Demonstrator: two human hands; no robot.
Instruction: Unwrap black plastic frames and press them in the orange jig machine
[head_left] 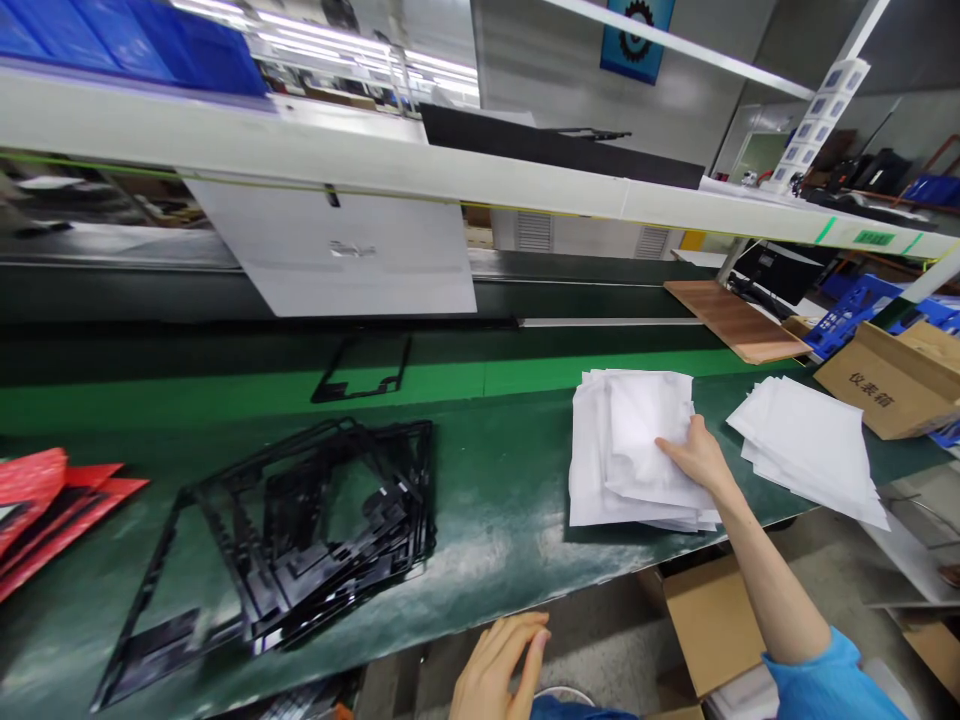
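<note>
My right hand (699,458) is at the right edge of a stack of thin white packing sheets (600,470). Its thumb lies over the smaller top sheet (637,420), while the other fingers curl at the edge, partly hidden. My left hand (501,668) hangs in front of the bench's near edge, holding nothing, with its fingers loosely stretched. To the left, thin black plastic frames (337,560) lie in an overlapping pile. A single black frame (322,390) sits farther back on the bright green strip.
Red packs (45,510) lie at the far left. More white sheets (810,440) and a cardboard box (885,385) are at the right. A white shelf (525,185) crosses above the green bench (495,480), with a large white panel (360,250) beneath. Another carton (712,620) stands below.
</note>
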